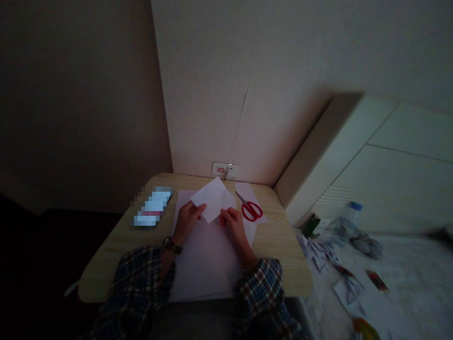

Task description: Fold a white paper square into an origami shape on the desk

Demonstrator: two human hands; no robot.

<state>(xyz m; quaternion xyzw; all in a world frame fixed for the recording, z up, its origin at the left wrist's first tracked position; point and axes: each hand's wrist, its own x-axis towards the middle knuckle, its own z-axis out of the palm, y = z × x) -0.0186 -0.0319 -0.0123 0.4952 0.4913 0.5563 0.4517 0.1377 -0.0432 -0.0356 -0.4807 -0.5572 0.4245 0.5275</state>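
A small square of white paper (213,198) is held up between my hands, one corner pointing away from me. My left hand (189,218) pinches its left corner, thumb on top. At the lower right edge, my right hand (230,220) is closed with the fingertips on the paper. Beneath both hands lie larger white sheets (207,264) on the table. Red-handled scissors (250,209) rest to the right of my right hand, on a strip of white paper (245,188).
The wooden table (283,245) has a phone (153,208) with a lit, blurred screen on its left. A wall socket (225,169) sits behind the far edge. At the right, paper scraps (318,252) and a blue-capped bottle (354,212) lie on a pale surface.
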